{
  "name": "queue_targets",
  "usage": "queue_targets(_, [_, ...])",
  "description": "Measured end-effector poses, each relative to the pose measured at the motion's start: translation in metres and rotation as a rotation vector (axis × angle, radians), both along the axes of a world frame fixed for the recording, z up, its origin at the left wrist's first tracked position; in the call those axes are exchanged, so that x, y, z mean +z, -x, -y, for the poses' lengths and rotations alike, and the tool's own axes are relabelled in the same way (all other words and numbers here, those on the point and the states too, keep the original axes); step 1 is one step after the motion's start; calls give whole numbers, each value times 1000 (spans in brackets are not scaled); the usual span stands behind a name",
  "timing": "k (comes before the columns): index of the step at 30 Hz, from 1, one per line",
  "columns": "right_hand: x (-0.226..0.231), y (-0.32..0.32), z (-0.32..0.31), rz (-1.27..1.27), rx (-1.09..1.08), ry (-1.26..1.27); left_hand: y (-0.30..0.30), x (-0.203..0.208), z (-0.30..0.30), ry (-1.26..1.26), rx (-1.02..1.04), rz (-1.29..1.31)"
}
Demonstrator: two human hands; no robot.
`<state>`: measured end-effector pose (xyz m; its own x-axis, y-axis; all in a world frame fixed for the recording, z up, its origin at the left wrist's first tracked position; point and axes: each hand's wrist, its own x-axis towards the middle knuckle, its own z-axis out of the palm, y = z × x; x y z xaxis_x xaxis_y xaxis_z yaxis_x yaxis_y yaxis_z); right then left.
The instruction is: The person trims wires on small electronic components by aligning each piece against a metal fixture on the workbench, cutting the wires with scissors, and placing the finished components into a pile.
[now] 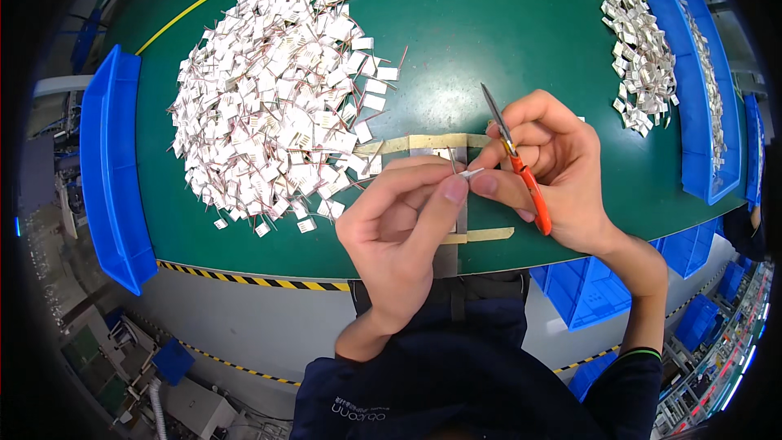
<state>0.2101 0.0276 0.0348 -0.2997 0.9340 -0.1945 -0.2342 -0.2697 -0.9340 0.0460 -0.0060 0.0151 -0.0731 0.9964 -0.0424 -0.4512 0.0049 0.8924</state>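
My left hand [407, 216] is closed, pinching a small white part with a thin dark wire [470, 173] between thumb and forefinger above the table. Close against it is my right hand [554, 167], its thumb tip at the part's right side. That hand also grips a pair of orange-handled scissors [531, 187], whose dark pointed end slants up and to the left, away from the part. Left of my hands lies a large heap of white parts with dark and red wires [273, 106]. Beneath my hands, a plate [446, 261] fixed with beige tape [489, 235] is partly hidden.
A smaller heap of white parts [635, 49] lies at the far right of the green table [440, 33], beside a blue bin [692, 114] holding more. Another blue bin [114, 171] stands at the left edge. Blue crates [582, 289] sit below the table's front edge.
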Motion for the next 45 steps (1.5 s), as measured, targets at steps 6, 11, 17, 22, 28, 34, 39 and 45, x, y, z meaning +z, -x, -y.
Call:
queue_targets(6, [-4, 0, 2, 7, 23, -14, -1, 0, 1, 39, 16, 50])
queue_targets(11, [-4, 3, 3, 47, 27, -65, -1, 3, 0, 60, 37, 45])
queue_targets(17, [-2, 3, 4, 76, 65, -64, 1, 7, 0, 91, 41, 26])
queue_targets(22, [-4, 4, 4, 91, 96, -118, 1, 4, 0, 44, 49, 42])
queue_targets(28, [-1, 2, 1, 89, 166, -74, 2, -1, 1, -23, 56, 82])
queue_targets(34, [8, -13, -8, -143, 342, 96, 3, 5, 6, 6, 45, 31])
queue_targets(39, [9, -22, -13, -54, 457, 125, 8, 6, 9, -1, -37, 153])
queue_targets(45, [9, -23, -16, -16, 511, 73, 8, 3, 13, 11, -90, 169])
